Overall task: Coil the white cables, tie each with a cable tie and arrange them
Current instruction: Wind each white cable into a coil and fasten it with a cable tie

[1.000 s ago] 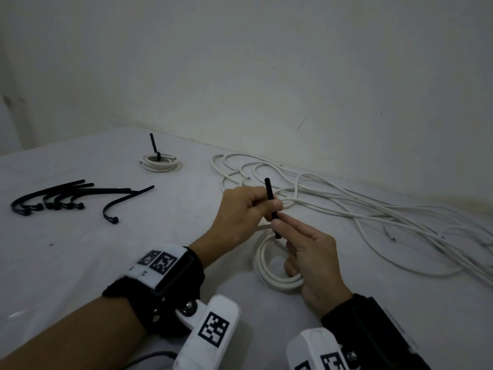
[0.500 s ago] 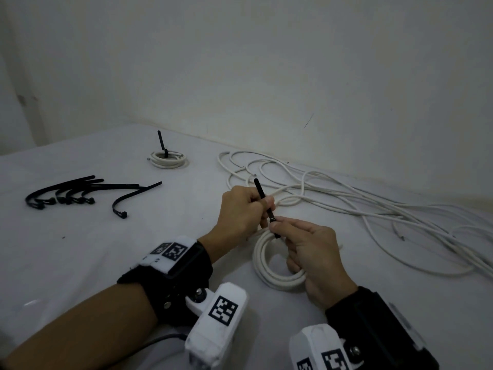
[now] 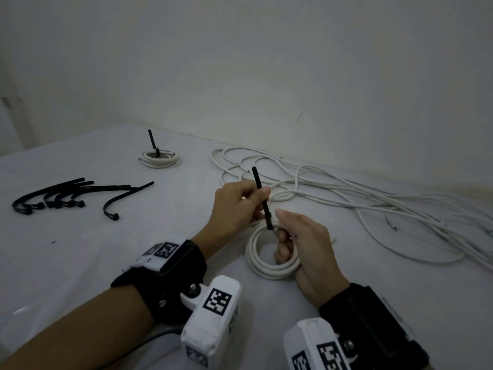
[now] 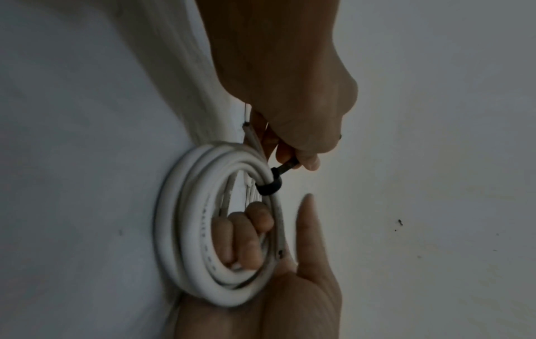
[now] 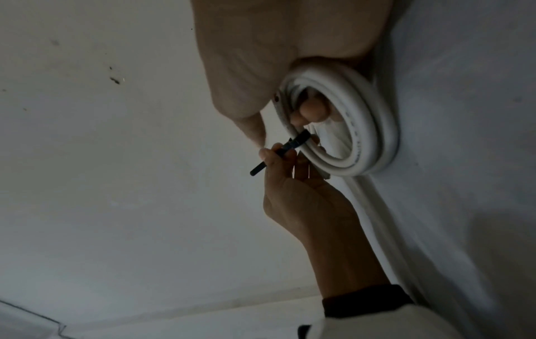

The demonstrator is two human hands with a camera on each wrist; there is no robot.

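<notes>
A white cable coil [image 3: 269, 264] lies on the white table in front of me. A black cable tie [image 3: 262, 201] is looped round its far side, and the tail points up. My left hand [image 3: 254, 200] pinches that tail between thumb and fingers just above the tie's head. My right hand [image 3: 286, 245] grips the coil with its fingers curled through the ring, one finger held out straight beside the tie. In the left wrist view the tie [image 4: 269, 185] wraps tightly around the coil [image 4: 185, 229]. The right wrist view shows the coil [image 5: 365, 128] and the tie [image 5: 290, 146].
A tied coil [image 3: 159, 159] with its tie tail upright sits at the back left. Several loose black cable ties [image 3: 66, 194] lie on the left. A tangle of loose white cables [image 3: 346, 193] spreads across the right along the wall.
My left hand has pulled the tie's tail up and left, so more of it stands above my thumb. My right fingertips have come off the tie's head.
</notes>
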